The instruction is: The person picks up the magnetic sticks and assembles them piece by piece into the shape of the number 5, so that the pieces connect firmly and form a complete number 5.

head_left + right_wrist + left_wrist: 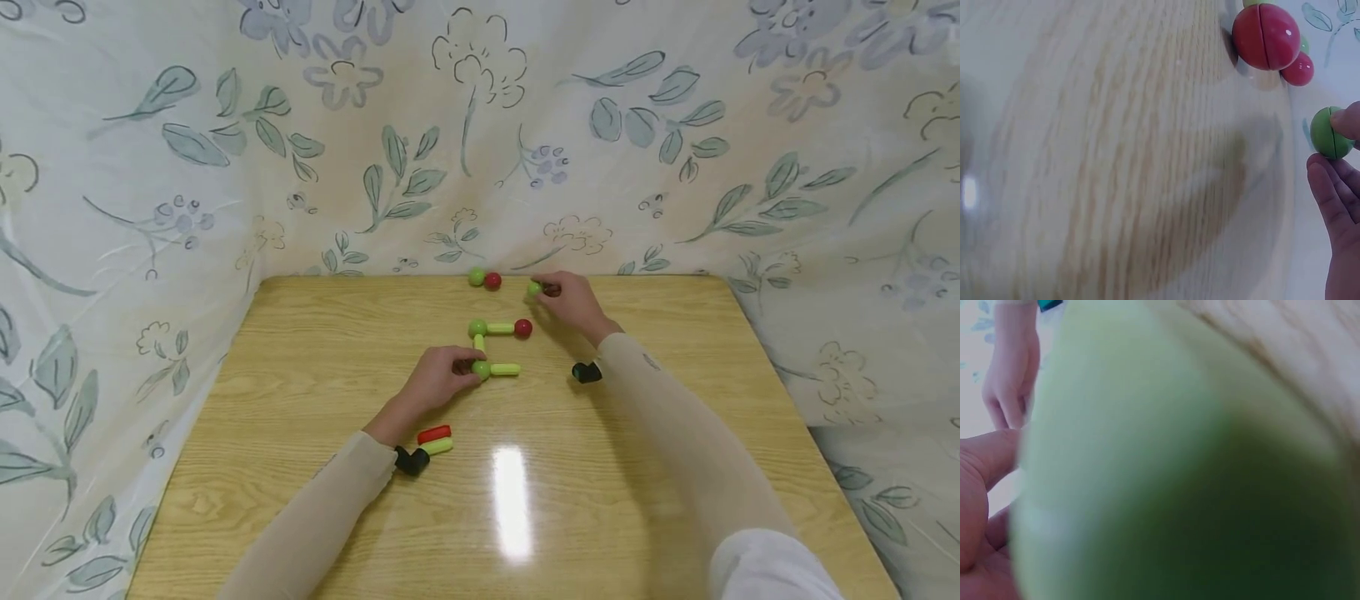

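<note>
Table (600, 500): wood-grain top, smooth, glossy, throws glare. Red balls (523, 328) on table: smooth, glossy, plastic look. Green balls (477, 328) on/over table: smooth, plastic look. Rods (506, 369) on table: same. Sheet (405, 75) behind table: creased, cloth or plastic film, can't tell. Sleeves (682, 433) over table: matt cloth.

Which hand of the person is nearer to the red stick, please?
The left hand is nearer, just beyond the red stick and pinching a green ball. The right hand is farther away, to the right, near the far edge of the table, pinching another green ball.
</note>
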The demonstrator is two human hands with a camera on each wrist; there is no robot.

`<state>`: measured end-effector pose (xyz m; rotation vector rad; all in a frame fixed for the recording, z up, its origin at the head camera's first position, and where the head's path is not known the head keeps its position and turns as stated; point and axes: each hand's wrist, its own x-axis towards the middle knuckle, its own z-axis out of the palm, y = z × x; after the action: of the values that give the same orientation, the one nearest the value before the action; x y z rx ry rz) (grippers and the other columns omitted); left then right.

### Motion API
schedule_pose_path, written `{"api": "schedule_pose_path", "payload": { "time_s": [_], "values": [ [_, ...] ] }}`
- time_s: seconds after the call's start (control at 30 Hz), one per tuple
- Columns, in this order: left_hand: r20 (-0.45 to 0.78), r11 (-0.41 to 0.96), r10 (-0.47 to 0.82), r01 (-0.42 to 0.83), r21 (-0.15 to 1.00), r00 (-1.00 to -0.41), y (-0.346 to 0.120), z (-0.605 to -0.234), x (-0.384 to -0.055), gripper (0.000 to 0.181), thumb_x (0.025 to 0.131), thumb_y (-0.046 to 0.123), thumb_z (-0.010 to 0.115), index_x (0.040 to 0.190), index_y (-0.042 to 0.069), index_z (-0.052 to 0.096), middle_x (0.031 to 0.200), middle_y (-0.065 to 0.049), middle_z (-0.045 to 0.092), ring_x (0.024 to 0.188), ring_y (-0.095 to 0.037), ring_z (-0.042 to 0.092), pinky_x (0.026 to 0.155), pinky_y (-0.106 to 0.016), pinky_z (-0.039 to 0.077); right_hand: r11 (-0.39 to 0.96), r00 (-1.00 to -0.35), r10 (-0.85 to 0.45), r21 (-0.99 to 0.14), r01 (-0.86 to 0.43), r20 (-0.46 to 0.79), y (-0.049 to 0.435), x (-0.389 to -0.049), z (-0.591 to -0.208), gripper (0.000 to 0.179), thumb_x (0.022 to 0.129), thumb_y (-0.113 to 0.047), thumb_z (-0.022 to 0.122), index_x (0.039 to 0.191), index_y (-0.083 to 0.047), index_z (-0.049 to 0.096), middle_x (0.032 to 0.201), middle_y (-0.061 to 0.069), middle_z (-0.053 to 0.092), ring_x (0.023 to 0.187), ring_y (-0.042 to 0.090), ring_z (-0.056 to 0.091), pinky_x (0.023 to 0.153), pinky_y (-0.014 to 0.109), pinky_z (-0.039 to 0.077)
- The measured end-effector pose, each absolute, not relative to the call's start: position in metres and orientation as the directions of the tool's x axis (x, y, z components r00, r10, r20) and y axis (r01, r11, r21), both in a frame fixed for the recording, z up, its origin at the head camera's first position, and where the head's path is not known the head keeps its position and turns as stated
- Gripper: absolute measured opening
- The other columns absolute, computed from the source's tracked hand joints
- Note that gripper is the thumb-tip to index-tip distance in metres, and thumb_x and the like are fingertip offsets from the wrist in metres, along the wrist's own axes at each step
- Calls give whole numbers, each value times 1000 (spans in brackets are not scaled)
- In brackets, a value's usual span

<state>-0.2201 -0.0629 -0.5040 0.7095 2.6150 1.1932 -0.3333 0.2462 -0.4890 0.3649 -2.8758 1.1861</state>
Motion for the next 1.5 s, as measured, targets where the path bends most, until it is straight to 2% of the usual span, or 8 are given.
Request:
{"api": "schedule_pose_path", "payload": {
  "time_s": [0.3, 0.67, 1.5],
  "values": [
    [42, 554, 502, 359, 751, -864, -66, -504, -224, 32, 97, 13, 85, 129, 12, 79, 106, 2, 75, 92, -12, 67, 83, -31, 58, 690, -965, -226, -679, -253, 130, 248, -323, -482, 38, 104, -12, 76, 140, -4, 72, 124, 17, 71, 109, 31, 70, 96, 45, 58],
    [46, 558, 511, 371, 743, -859, -66, -504, -228, 32, 97, 13, 85, 129, 12, 80, 106, 1, 75, 91, -11, 67, 83, -31, 58, 665, -954, -241, -686, -295, 178, 249, -311, -480, 37, 102, -8, 77, 139, -4, 73, 122, 14, 71, 105, 29, 70, 92, 44, 60],
    [36, 555, 518, 368, 746, -854, -65, -506, -229, 33, 98, 14, 84, 131, 13, 79, 105, 2, 74, 91, -13, 65, 83, -32, 57, 634, -947, -256, -706, -314, 191, 250, -286, -481, 36, 100, -5, 80, 136, -3, 75, 115, 12, 71, 100, 26, 71, 91, 42, 60]
  ]
}}
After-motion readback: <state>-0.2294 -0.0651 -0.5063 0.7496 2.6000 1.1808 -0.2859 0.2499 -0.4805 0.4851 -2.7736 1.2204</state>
